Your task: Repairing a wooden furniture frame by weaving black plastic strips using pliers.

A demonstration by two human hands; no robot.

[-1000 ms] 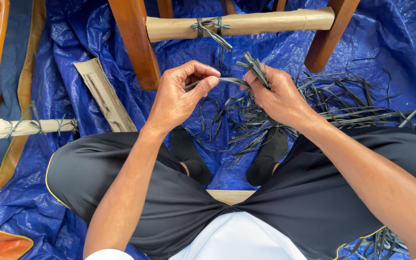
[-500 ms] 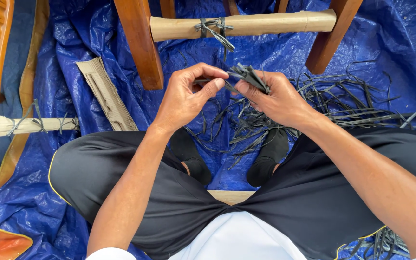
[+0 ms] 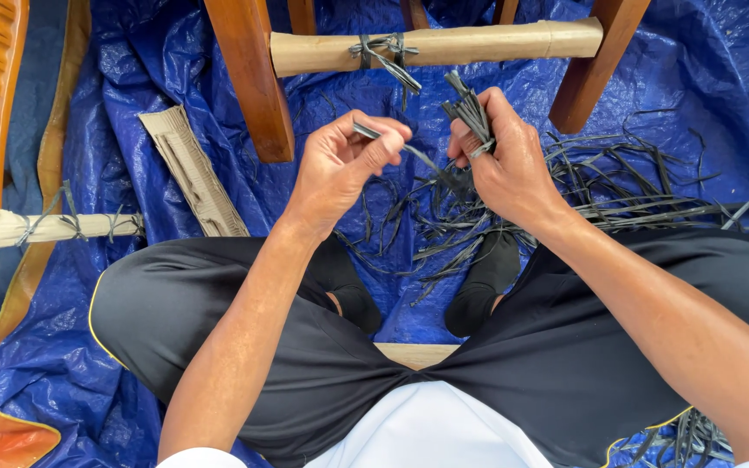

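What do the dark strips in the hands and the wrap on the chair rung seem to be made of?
The dark strips look like flat plastic strapping, though split cane is possible: thin, dull grey-black, with a slight sheen. The right hand holds a bundle; the left hand pinches one strip. The rung wrap looks like matte tan corrugated cardboard, lashed with a strip.

Blue tarp (image 3: 132,78) on floor, wooden chair legs (image 3: 251,78).

No packages, labels, signs or screens in view; nearest to packaging is one tan strip of corrugated cardboard (image 3: 191,173), lying slantwise on the blue tarpaulin (image 3: 132,78), toward its left side.
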